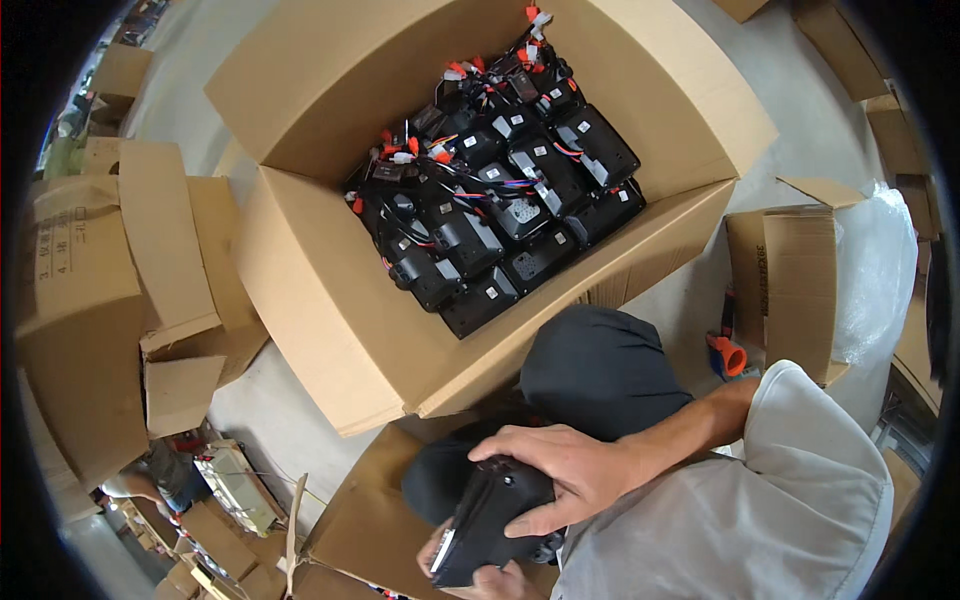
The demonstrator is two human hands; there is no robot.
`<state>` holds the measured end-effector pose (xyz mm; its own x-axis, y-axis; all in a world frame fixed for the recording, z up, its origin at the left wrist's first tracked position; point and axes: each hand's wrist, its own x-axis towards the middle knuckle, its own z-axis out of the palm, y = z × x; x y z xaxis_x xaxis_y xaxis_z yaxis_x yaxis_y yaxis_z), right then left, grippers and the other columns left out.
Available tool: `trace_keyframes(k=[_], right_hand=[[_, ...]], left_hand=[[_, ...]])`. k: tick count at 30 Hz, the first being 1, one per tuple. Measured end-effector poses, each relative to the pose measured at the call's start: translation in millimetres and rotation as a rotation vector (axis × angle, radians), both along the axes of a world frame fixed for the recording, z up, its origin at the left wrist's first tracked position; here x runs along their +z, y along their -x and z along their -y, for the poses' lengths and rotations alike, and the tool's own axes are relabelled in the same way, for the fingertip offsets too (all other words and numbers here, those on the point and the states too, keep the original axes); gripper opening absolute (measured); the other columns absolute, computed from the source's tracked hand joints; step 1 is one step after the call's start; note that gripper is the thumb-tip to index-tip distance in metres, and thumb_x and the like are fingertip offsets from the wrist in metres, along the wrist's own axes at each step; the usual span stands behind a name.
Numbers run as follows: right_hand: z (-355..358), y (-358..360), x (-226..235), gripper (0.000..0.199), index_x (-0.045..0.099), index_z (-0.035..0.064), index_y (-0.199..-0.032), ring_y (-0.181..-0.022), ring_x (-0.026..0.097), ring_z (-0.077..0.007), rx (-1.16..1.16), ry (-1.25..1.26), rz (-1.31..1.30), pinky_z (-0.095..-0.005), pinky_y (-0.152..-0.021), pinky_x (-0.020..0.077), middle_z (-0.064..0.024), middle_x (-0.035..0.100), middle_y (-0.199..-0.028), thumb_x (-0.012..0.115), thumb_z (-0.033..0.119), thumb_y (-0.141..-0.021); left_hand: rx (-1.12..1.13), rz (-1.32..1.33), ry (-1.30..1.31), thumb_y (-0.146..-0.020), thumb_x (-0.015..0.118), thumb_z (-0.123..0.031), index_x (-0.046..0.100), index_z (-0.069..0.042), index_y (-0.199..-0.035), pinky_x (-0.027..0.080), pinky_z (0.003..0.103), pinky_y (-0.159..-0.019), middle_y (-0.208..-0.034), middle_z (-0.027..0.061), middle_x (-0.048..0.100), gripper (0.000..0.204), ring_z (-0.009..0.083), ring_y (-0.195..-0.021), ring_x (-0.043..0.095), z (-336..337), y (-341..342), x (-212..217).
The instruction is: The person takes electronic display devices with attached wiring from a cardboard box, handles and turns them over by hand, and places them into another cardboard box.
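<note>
Right hand (560,475): laid over the top of a black unit (490,525), fingers curled down its left side and thumb along the near edge; the unit is clamped under the palm. The bare forearm comes in from 3 o'clock out of a grey sleeve (760,500).

Left hand (480,578): mostly hidden under the unit at 6 o'clock; only fingertips are seen at the unit's lower edge, touching it from below. Whether it is closed on the unit cannot be told.

Unit: a black boxy device with a pale label on its lower left end, held tilted between both hands, just above the lap at 6 o'clock.

Box (330,300): a large open carton at 12 o'clock, flaps spread, standing on the floor (260,420) well apart from the hands.

Stack (500,200): the box is filled with black units of the same kind, packed in rows, several with pale labels; bundles of red, white and coloured wires lie along the top and far left of the rows.

Knee (600,365): dark cloth, between the box and the hands.

Flat cartons (100,290): loose cardboard piled at 9 o'clock, beside the box.

Small carton (790,280): stood at 3 o'clock, with clear plastic wrap (880,270) just behind it.

Orange tool (728,355): seen at the foot of the small carton, partly hidden; its kind cannot be told.

Cardboard sheet (370,520): lies under the hands at 7 o'clock.
</note>
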<state>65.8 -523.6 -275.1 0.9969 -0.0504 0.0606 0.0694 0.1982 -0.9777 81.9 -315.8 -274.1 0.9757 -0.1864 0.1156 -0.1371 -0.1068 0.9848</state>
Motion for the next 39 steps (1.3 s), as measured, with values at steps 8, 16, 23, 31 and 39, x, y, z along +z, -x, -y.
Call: trace_keyframes(k=[8, 16, 23, 31, 39], right_hand=[[30.1, -67.9, 67.6, 0.067, 0.04, 0.0013, -0.133, -0.087, 0.063, -0.0153, -0.037, -0.257, 0.356, -0.0319, -0.071, 0.0525, -0.0096, 0.062, -0.101, 0.08, 0.022, -0.083], [138.5, -78.6, 188.3, 0.066, 0.048, -0.0002, -0.133, -0.105, 0.06, -0.0163, -0.474, 0.063, 0.537, -0.0294, -0.09, 0.0525, -0.009, 0.062, -0.117, 0.073, 0.043, -0.089], [194.5, -41.0, 157.0, 0.06, 0.049, -0.004, -0.13, -0.105, 0.061, -0.0168, -0.456, 0.703, 0.361, -0.0298, -0.091, 0.0496, -0.0102, 0.062, -0.116, 0.077, 0.026, -0.086], [161.7, -118.2, 7.8, 0.065, 0.054, -0.0057, -0.12, -0.104, 0.059, -0.0217, -0.05, 0.437, -0.494, -0.034, -0.096, 0.0445, -0.0142, 0.064, -0.108, 0.081, 0.037, -0.08], [121.3, -127.8, -193.6, 0.088, 0.038, -0.0188, -0.133, -0.111, 0.061, -0.031, 0.347, -0.044, -0.989, -0.0448, -0.086, 0.0527, -0.0232, 0.056, -0.128, 0.081, 0.039, -0.082]], left_hand=[[0.0, 0.244, 0.134, -0.097, 0.05, -0.049, 0.036, 0.0, -0.144, 0.033, 0.043, -0.111, -0.142, 0.0194, 0.047, 0.069, 0.028, -0.129, 0.048, 62.9, -84.6, 53.0], [0.167, 0.473, -0.153, -0.104, 0.045, -0.041, 0.037, 0.005, -0.143, 0.034, 0.042, -0.113, -0.142, 0.0211, 0.047, 0.061, 0.0311, -0.13, 0.049, 46.4, -60.7, 72.3], [0.238, 0.24, -0.669, -0.095, 0.059, -0.013, 0.058, 0.009, -0.119, 0.041, 0.045, -0.104, -0.126, 0.0234, 0.057, 0.033, 0.0384, -0.119, 0.054, -17.6, -20.2, -10.9], [0.215, 0.349, -0.63, -0.09, 0.059, -0.011, 0.06, 0.01, -0.11, 0.044, 0.049, -0.1, -0.121, 0.0244, 0.06, 0.029, 0.0412, -0.112, 0.057, -18.4, -19.4, -27.1], [0.234, 0.406, -0.627, -0.086, 0.06, -0.01, 0.062, 0.007, -0.11, 0.045, 0.048, -0.098, -0.118, 0.023, 0.063, 0.03, 0.0414, -0.111, 0.059, -18.1, -19.2, -26.6]])
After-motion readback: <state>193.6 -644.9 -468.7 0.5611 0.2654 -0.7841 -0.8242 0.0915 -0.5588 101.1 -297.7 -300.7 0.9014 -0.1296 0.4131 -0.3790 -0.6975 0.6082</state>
